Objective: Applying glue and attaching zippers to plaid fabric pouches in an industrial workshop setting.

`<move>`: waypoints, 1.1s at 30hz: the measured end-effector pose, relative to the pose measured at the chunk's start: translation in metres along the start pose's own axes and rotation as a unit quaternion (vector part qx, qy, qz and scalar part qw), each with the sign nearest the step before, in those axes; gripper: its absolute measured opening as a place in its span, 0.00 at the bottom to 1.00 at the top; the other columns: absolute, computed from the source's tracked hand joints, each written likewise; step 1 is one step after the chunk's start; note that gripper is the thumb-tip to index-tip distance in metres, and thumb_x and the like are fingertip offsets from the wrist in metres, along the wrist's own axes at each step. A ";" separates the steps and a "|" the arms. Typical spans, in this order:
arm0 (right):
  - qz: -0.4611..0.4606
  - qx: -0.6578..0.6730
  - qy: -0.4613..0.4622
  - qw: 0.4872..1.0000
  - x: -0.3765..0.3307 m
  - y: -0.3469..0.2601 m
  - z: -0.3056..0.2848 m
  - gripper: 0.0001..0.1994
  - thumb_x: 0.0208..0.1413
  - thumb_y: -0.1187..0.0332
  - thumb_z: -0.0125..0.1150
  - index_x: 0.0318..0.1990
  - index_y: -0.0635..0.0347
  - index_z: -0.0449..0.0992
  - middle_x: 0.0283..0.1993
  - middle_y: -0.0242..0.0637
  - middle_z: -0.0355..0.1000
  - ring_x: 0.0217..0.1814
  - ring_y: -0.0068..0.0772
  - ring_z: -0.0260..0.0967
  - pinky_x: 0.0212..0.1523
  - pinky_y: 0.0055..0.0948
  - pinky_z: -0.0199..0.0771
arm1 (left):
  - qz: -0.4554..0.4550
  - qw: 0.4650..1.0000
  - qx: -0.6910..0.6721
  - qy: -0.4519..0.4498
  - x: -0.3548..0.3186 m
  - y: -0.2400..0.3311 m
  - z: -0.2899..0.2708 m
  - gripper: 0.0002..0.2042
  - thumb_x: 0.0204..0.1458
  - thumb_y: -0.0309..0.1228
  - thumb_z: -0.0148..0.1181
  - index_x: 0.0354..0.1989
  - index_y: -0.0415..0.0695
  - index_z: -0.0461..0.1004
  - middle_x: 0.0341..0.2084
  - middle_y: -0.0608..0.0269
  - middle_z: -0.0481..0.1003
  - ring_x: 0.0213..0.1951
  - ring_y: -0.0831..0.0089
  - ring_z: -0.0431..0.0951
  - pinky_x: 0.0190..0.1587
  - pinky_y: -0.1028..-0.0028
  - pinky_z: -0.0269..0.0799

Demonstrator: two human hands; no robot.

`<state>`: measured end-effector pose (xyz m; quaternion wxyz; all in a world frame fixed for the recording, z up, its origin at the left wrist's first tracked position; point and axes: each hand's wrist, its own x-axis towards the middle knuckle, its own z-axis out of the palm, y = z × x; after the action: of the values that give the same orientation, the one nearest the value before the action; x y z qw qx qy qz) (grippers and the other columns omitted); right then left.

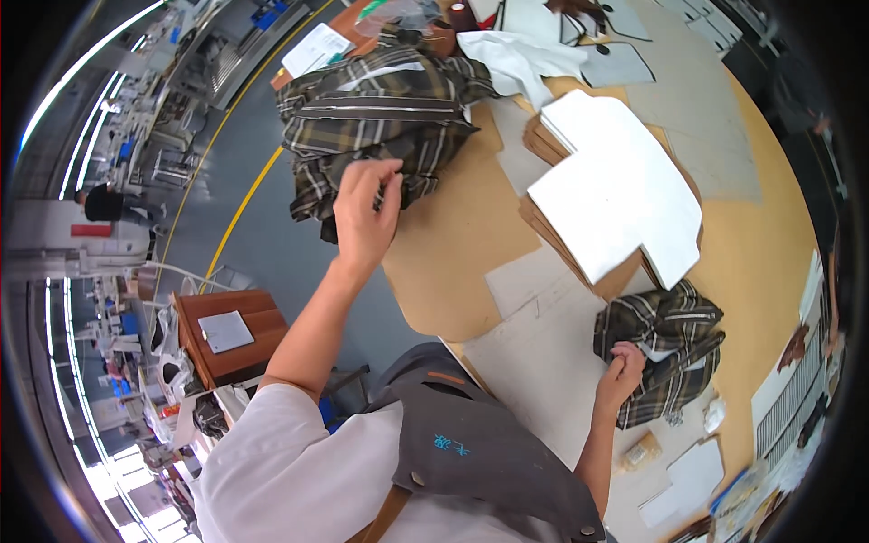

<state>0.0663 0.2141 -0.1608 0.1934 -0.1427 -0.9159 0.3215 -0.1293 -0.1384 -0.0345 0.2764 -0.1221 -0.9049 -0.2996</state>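
A large heap of dark plaid cloth with brown, black and white stripes lies at the table's far left edge. In front of its near side is my left hand, fingers bent and tips drawn close to the thumb; whatever is between them is too small to make out. At the right, my right hand is closed on the left edge of a smaller bundle of plaid cloth. Between the two cloths lies a stack of brown cut pieces, topped by a white notched sheet.
White cloth and grey templates lie at the table's far side. Near the right bundle are a small tan packet and a white sheet. A brown cabinet stands left; a person is farther off.
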 end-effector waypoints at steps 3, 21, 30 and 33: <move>0.081 0.103 -0.071 0.989 0.009 -0.020 0.029 0.06 0.47 0.75 0.44 0.22 0.64 0.65 0.20 0.41 0.62 0.21 0.38 0.61 0.26 0.32 0.62 | 0.017 0.996 0.092 0.009 0.030 -0.029 -0.013 0.10 0.41 0.19 0.57 0.35 0.38 0.71 0.31 0.58 0.70 0.33 0.64 0.71 0.37 0.72 0.66; 0.037 0.145 -0.072 0.986 0.010 -0.049 0.037 0.03 0.44 0.77 0.55 0.22 0.64 0.68 0.22 0.38 0.65 0.23 0.34 0.62 0.25 0.27 0.63 | 0.166 0.952 0.115 0.231 0.152 -0.004 -0.074 0.06 0.44 0.23 0.60 0.30 0.36 0.72 0.21 0.58 0.68 0.24 0.69 0.68 0.29 0.78 0.64; 0.078 0.194 -0.030 0.978 -0.022 -0.040 -0.002 0.06 0.46 0.76 0.52 0.21 0.65 0.65 0.20 0.39 0.63 0.21 0.30 0.61 0.24 0.26 0.60 | 0.098 0.982 -0.150 -0.058 0.027 0.123 -0.069 0.04 0.42 0.20 0.58 0.27 0.35 0.70 0.19 0.62 0.67 0.23 0.75 0.66 0.26 0.79 0.60; 0.194 0.204 -0.073 0.957 -0.043 -0.034 -0.021 0.08 0.51 0.73 0.51 0.22 0.65 0.67 0.20 0.36 0.63 0.21 0.24 0.60 0.24 0.23 0.60 | 0.059 0.944 -0.231 -0.228 -0.026 0.138 -0.034 0.06 0.41 0.22 0.61 0.27 0.36 0.72 0.19 0.60 0.69 0.23 0.70 0.69 0.25 0.76 0.63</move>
<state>0.1088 0.1831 -0.1355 0.0849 -0.2512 -0.7970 0.5427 -0.0405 -0.0511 0.0391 0.0438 -0.3007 -0.8408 -0.4480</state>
